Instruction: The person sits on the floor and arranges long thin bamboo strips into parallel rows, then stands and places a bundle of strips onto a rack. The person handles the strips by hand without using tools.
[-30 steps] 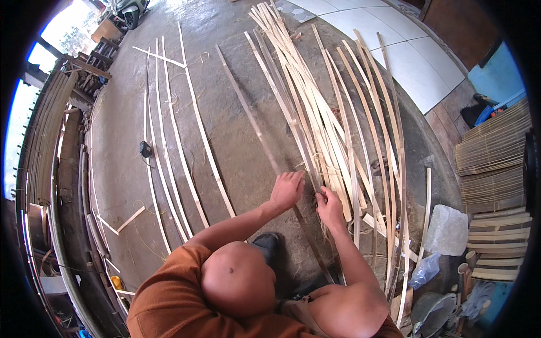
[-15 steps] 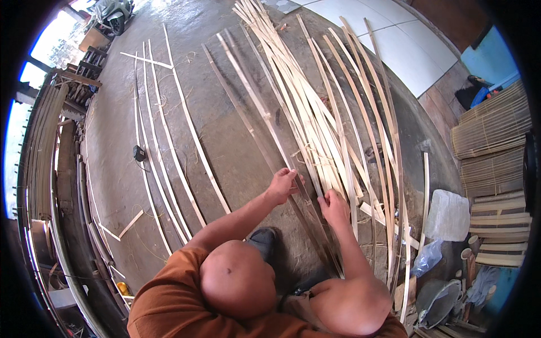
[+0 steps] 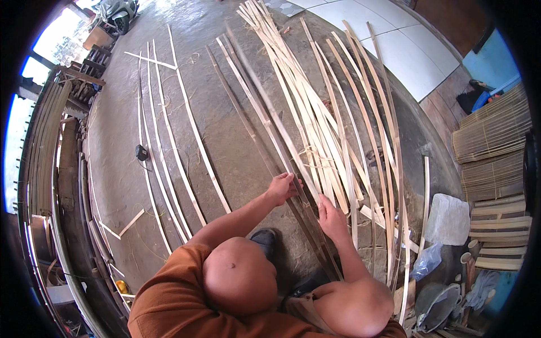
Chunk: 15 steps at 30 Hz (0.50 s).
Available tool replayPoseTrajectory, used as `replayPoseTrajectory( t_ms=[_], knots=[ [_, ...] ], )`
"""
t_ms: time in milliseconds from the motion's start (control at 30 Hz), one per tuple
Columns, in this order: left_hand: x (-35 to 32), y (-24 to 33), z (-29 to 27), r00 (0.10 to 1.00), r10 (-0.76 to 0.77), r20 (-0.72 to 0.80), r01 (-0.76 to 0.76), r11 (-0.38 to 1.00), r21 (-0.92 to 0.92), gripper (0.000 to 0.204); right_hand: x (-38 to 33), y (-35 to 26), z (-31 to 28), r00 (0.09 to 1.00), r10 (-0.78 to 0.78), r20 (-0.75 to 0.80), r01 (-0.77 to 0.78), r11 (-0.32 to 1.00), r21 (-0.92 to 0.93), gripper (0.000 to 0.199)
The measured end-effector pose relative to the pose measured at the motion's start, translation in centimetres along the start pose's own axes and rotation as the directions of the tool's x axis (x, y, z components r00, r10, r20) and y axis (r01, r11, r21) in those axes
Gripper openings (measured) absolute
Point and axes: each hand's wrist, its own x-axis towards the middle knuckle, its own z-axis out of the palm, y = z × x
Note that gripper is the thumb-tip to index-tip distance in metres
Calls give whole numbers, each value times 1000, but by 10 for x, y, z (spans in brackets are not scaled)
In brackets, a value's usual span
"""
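My left hand [image 3: 283, 188] is closed around long bamboo strips [image 3: 264, 115] that run away from me across the floor. Their darker near ends pass between my legs. To the right, my right hand [image 3: 332, 218] pinches another bamboo strip [image 3: 292, 147] between thumb and fingers, its far end blurred by motion. This strip lies close beside those in my left hand. Just beyond my right hand is a pile of pale bamboo strips [image 3: 307, 96], with thin curled shavings [image 3: 311, 158] on its near part.
More strips [image 3: 189, 121] lie spaced out on the concrete floor at left, near a small black object [image 3: 141, 152]. At right are further strips [image 3: 366, 84], a whitish block [image 3: 447, 218], a clear plastic bag [image 3: 427, 262] and slatted bamboo mats [image 3: 489, 135]. A motorbike [image 3: 118, 14] stands far left.
The strip in my right hand has swung clear of the pale pile and now shows apart from it. My left hand keeps its hold and has barely moved.
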Motion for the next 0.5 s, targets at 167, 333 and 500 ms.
replayPoseTrajectory(
  t_ms=[167,333,500],
  knots=[
    [6,-5,-15,1000,17,13,-17,1000,-9,28,-2,-17,9,986,97,134,-109,990,84,37],
    [4,-4,-8,1000,7,21,-7,1000,10,26,-5,-18,10,989,83,119,-92,993,76,39],
    [-2,2,-4,1000,-24,-7,24,1000,-9,24,-2,-26,3,985,95,141,-133,949,285,37]
  ],
)
